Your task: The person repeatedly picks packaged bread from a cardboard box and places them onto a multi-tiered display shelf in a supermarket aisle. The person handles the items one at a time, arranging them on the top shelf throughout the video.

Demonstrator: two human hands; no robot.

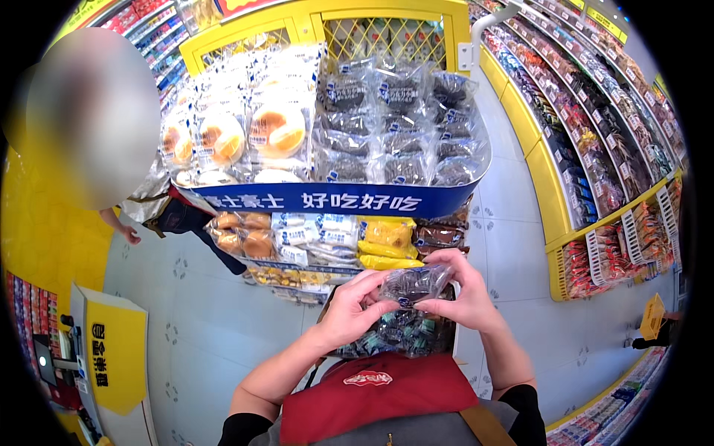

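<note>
Both my hands hold one clear-wrapped dark cake (414, 283) in front of my red apron. My left hand (352, 309) grips its left end, fingers over the top and thumb below. My right hand (464, 292) pinches its right side. Just beneath is an open box (453, 347) with several dark wrapped packs (399, 334). Ahead stands a tiered display with a blue front band (346, 199). Its top tier holds rows of dark wrapped cakes (404, 167) at the right and pale round wrapped breads (277, 131) at the left.
Lower tiers hold wrapped buns (257, 243) and yellow packs (387, 234). A yellow lattice frame (390, 8) rises behind. Long snack shelves (591, 117) curve along the right. A person (150, 195) stands at the left, above a yellow-and-white counter (120, 345). Another person is partly visible far right, beside a yellow basket (651, 316).
</note>
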